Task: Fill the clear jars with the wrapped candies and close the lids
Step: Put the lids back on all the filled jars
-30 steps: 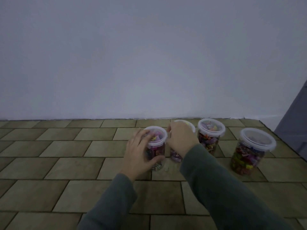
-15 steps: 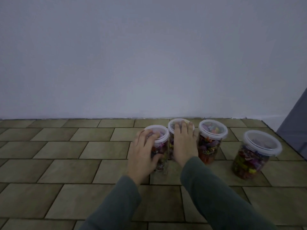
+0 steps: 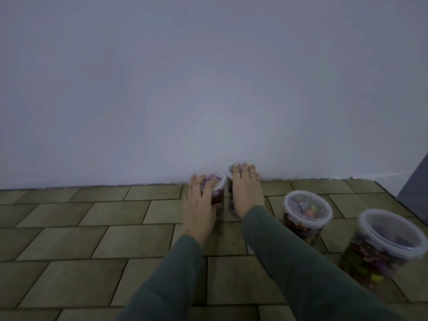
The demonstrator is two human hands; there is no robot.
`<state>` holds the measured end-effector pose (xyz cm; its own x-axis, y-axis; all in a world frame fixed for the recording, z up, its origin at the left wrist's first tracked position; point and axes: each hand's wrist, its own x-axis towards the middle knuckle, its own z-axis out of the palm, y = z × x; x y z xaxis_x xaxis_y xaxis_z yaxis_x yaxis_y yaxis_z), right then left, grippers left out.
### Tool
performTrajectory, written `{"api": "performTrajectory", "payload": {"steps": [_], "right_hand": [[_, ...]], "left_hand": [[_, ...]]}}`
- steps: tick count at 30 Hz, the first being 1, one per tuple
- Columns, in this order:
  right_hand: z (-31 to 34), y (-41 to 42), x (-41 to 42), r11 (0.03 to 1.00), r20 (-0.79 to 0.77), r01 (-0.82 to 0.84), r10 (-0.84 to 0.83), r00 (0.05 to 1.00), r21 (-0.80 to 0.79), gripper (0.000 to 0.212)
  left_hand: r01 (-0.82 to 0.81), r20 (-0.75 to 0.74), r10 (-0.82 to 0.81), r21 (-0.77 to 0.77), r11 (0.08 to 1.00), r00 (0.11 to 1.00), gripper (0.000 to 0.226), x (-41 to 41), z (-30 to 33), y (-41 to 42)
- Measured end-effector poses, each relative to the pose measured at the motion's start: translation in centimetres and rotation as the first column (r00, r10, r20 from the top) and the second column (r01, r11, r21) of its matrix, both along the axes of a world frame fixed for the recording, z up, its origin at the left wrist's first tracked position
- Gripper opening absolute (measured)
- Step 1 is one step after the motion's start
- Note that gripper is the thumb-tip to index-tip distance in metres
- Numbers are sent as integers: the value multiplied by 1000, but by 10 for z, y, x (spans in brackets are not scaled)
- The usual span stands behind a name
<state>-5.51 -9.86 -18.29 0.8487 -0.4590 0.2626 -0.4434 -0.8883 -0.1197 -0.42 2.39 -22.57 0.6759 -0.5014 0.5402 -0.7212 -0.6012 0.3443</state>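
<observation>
Jars of wrapped candies stand lidded on a tiled floor, two of them under a person's hands near the wall.

Four clear jars hold colourful candies, and each wears a clear lid. The left hand [image 3: 199, 206] curls around the left jar [image 3: 216, 189], fingers over the rim of its lid and thumb against its side. The right hand [image 3: 246, 192] lies flat on top of the second jar [image 3: 231, 181], fingers straight and close together, pressing on its lid; this jar stands just beside the first, close to the pale wall [image 3: 208, 89]. A third jar [image 3: 306, 215] stands apart to the right on the floor [image 3: 92, 239], and a fourth jar [image 3: 384, 246], blurred, sits nearer the camera at the right edge. Both arms wear grey-green sleeves [image 3: 289, 262].
</observation>
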Motion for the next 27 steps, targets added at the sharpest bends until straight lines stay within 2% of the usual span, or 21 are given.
{"api": "performTrajectory", "payload": {"steps": [4,11,17,19,21,23,25,27], "right_hand": [[1,-17,35,1000,-7,26,-26,1000,-7,74],[5,-41,75,999,-1,36,-36,999,31,75],[16,-33,69,998,-49,60,-59,997,20,74],[28,-27,54,996,-43,55,-52,998,71,69],[41,-21,30,992,5,40,-41,999,117,62],[54,-18,-2,989,76,22,-33,997,145,52],[64,-21,-38,981,145,26,-54,988,191,40],[69,-26,-77,971,174,52,-94,980,232,35]], "left_hand": [[-87,-38,89,49,995,995,67,42,5,-25],[-78,-27,82,120,990,996,69,92,3,-58],[-105,-27,113,199,974,993,72,89,10,-61],[-123,-53,133,156,980,990,73,73,18,-61],[-63,-34,65,36,997,997,66,50,26,-64],[64,4,-63,-68,996,998,54,22,32,-67],[208,-19,-212,-140,968,977,43,-11,43,-71],[358,-44,-370,-174,917,928,38,-45,53,-75]]}}
